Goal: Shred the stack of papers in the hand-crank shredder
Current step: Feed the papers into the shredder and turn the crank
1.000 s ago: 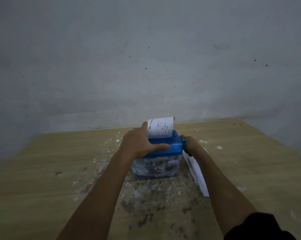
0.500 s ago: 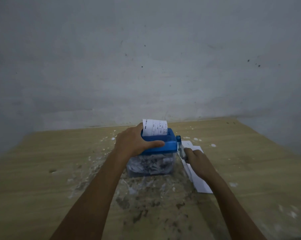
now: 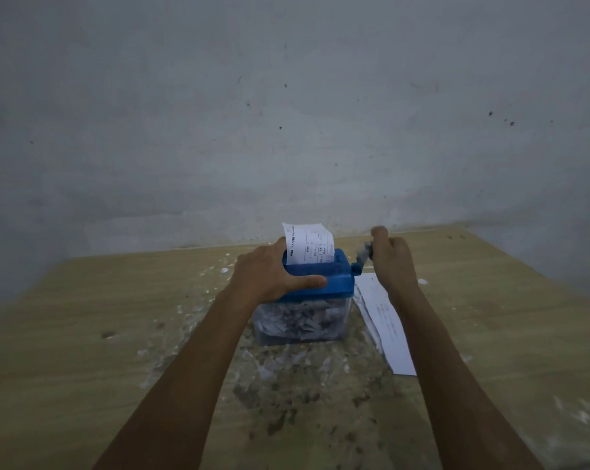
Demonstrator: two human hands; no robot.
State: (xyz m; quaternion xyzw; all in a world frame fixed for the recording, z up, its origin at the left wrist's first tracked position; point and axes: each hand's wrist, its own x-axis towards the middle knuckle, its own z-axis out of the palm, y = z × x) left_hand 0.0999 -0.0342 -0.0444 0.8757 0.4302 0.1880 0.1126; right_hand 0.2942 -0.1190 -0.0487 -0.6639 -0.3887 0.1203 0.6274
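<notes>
A small hand-crank shredder (image 3: 337,283) with a blue top and a clear bin full of paper shreds stands mid-table. A printed white sheet (image 3: 308,247) sticks up out of its slot. My left hand (image 3: 269,278) grips the blue top from the left, thumb along its front edge. My right hand (image 3: 390,259) is curled round the crank handle (image 3: 363,257) on the shredder's right side, raised near the top of its turn. A stack of white papers (image 3: 385,327) lies flat on the table just right of the shredder, partly under my right forearm.
The wooden table (image 3: 83,334) is strewn with paper scraps and dark stains around and in front of the shredder. A grey wall (image 3: 286,113) rises right behind the table. The table's right edge slants away at the far right.
My right hand has swung the crank from low beside the bin up to the top of its circle. The sheet in the slot stands a little shorter than a second ago. My left hand keeps its hold.
</notes>
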